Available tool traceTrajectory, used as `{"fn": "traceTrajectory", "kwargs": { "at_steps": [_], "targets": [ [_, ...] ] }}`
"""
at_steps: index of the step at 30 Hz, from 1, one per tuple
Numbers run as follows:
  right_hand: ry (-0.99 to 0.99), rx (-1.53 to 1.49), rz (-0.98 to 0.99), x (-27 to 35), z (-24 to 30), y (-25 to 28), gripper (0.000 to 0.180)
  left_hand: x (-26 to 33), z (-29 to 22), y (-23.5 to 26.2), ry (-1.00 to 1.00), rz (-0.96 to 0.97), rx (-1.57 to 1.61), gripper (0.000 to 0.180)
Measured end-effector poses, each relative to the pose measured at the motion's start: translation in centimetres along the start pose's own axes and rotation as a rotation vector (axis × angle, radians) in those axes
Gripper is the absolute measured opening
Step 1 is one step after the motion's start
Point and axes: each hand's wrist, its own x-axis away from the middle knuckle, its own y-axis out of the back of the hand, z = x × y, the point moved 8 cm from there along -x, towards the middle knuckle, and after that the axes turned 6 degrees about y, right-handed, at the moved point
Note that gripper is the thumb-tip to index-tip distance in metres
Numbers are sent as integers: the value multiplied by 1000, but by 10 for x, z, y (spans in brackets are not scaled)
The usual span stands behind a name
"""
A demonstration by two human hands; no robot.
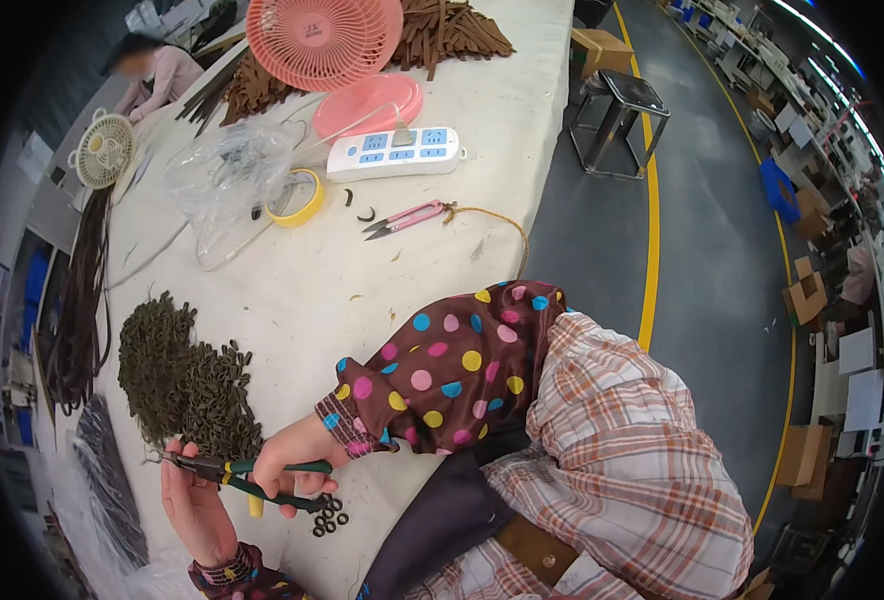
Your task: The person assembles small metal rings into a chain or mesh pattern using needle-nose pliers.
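Observation:
My right hand (297, 458) is closed round the green handles of a pair of pliers (212, 467), whose dark jaws point left. My left hand (200, 510) is raised at the jaws, its fingers bent about the tip; whatever they pinch is too small to make out. Just beyond both hands lies a heap of small dark green loops (224, 390). A few dark rings (330, 517) lie apart on the white tabletop (312, 290), near my right hand. A short yellow piece (255, 503) shows below the pliers; I cannot tell what it belongs to.
Farther up the table are thread snips (404, 220) on a cord, yellow tape (296, 198), a clear plastic bag (227, 180), a power strip (395, 154) and a pink fan (324, 40). Brown strips (452, 38) lie behind. A person (157, 75) sits far left; a stool (622, 115) stands right.

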Motion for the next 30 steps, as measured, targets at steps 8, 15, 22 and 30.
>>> {"fn": "traceTrajectory", "kwargs": {
  "at_steps": [8,15,22,30],
  "targets": [
    [-20,45,16,1,-1,-9,28,3,7,17,30,122,-20,42],
    [-21,51,-28,-2,1,-5,27,8,6,12,10,62,77,42],
    [-2,160,-164,14,7,13,38,-7,17,-9,32,-41,0,33],
    [-160,-59,57,14,1,-14,46,11,5,-9,58,67,50,39]
  ]
}}
